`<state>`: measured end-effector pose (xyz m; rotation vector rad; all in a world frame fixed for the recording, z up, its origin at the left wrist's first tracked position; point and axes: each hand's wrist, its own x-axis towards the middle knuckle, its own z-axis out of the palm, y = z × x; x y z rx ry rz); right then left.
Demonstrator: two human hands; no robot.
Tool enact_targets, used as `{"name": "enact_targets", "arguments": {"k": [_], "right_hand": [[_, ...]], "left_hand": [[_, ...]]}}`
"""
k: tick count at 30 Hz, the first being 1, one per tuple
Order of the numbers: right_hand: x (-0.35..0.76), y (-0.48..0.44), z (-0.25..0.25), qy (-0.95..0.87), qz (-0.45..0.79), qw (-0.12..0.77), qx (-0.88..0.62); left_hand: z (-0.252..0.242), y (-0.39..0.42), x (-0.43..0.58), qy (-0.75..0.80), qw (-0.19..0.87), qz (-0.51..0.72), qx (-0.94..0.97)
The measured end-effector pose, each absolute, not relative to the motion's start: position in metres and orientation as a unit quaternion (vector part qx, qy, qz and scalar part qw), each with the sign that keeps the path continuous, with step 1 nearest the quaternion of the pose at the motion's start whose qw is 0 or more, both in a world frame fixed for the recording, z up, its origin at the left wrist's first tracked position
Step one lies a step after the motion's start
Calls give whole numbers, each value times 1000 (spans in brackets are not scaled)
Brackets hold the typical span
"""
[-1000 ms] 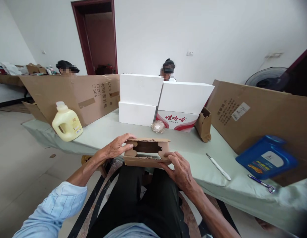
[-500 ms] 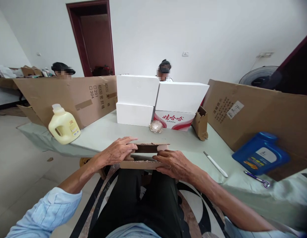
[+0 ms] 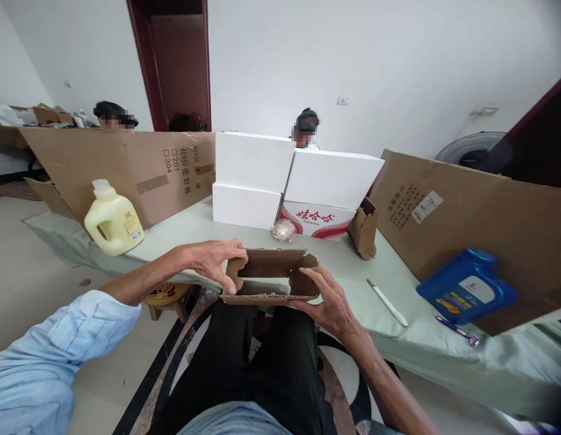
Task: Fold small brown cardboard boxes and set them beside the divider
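I hold a small brown cardboard box (image 3: 268,266) over my lap, at the near edge of the table (image 3: 208,232). Its top is open and I see into its dark inside. My left hand (image 3: 214,260) grips the box's left end, thumb curled over the flap. My right hand (image 3: 326,299) cups the right end from below, fingers closed round it.
A cream jug (image 3: 109,219) stands at the left, a blue jug (image 3: 466,287) at the right. A white knife (image 3: 387,302) and purple scissors (image 3: 459,331) lie near it. White foam boxes (image 3: 257,160), a folded carton (image 3: 364,228) and cardboard screens stand behind. Two people sit beyond.
The box, pressed nearly flat half a second ago, now stands open between my hands. My right hand has slid from on top of it to under its right end.
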<state>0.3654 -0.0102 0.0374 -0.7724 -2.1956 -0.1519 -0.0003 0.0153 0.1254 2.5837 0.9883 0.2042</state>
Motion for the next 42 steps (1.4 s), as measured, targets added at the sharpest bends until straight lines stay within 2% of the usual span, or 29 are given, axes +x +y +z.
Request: {"name": "enact_targets", "arguments": {"k": [4,11,18,24,27,32,38,42], "right_hand": [[360,-10,27,-837,-34,447,-315],[354,-9,19,-794,-24,494,-353],[352,-11,9,-760,-28,538,-362],[349,-11,-6,-687,9,591,-423],[356,-4,-15,-688,87,576,-433],[370,8,-26,-725,193,488,-446],[375,3,-32,-750,206,431,-458],[375,-9,-35,-752,183,423,-472]], "left_hand": [[112,18,-21,308,281,124,900],[72,3,-29,362,222,232,875],[45,1,-22,402,288,400,771],[30,15,-13,385,297,518,704],[23,23,-8,405,274,553,675],[11,35,-2,452,218,606,617],[8,48,10,528,142,619,564],[19,54,26,548,74,614,563]]}}
